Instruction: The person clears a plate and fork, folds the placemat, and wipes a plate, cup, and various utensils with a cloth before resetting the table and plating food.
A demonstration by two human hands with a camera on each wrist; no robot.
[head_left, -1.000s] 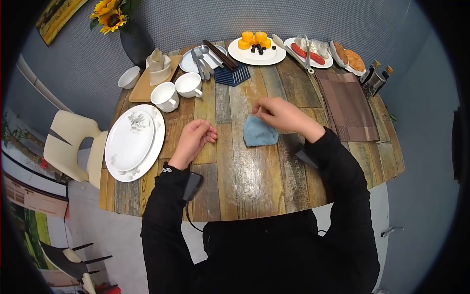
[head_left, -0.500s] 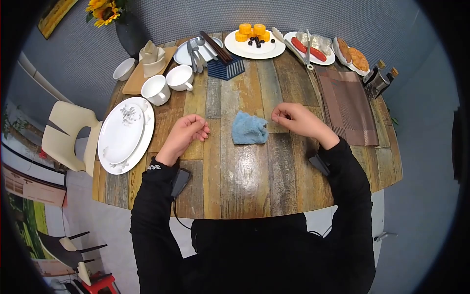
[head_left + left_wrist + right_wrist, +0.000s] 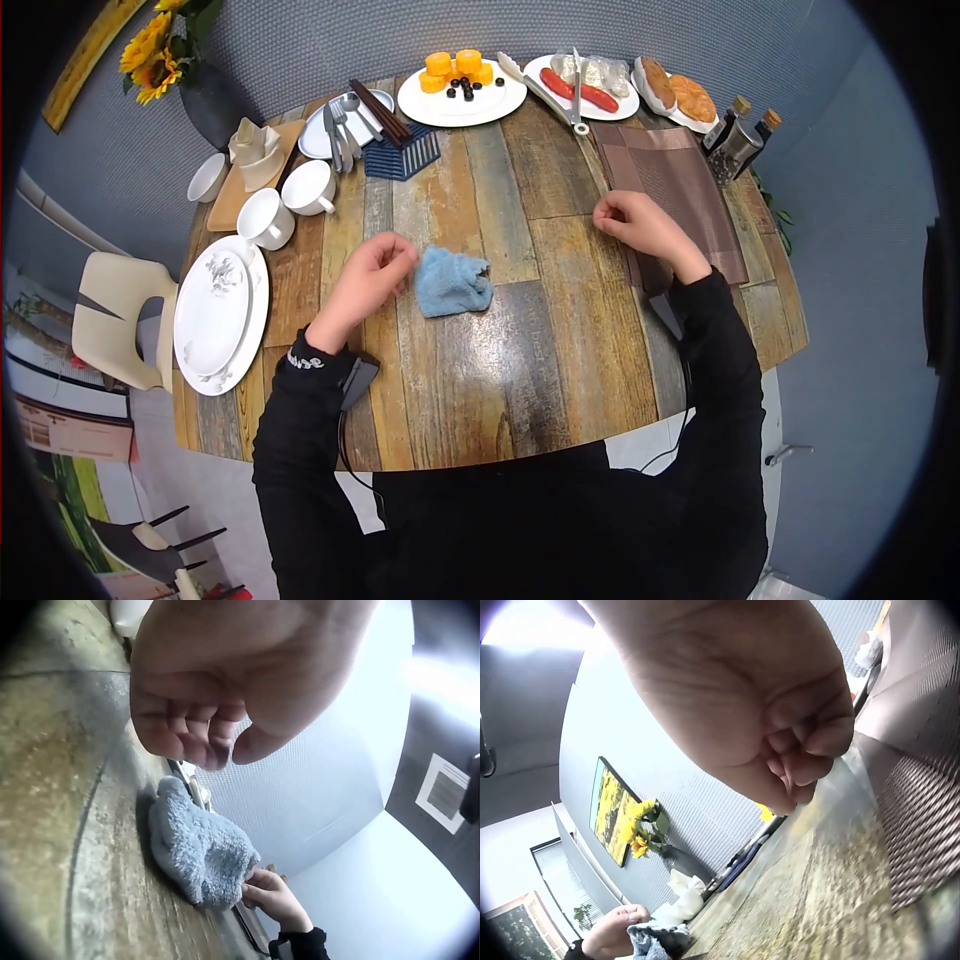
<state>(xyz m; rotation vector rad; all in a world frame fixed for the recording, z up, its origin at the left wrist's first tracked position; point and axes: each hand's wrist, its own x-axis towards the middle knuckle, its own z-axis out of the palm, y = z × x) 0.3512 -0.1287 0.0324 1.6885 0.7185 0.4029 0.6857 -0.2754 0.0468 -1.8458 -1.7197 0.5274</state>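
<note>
A light blue fuzzy cloth lies crumpled on the wooden table, a dark speck at its right corner. Just left of it is my left hand, its fingers loosely bent and its fingertips right at the cloth's edge in the head view. The left wrist view puts that hand above the cloth, with nothing in its grasp. My right hand hovers farther right, by the near-left part of a brown woven placemat. Its fingers curl loosely and hold nothing in the right wrist view.
Two white cups, oval plates and a wooden tray stand left. Behind are cutlery, a blue trivet, a corn plate and a sausage plate. Bottles stand back right.
My right hand has gone from the cloth's top edge away to the right. The cloth has become more bunched. My left hand has come closer to it, and the head view has swung right.
</note>
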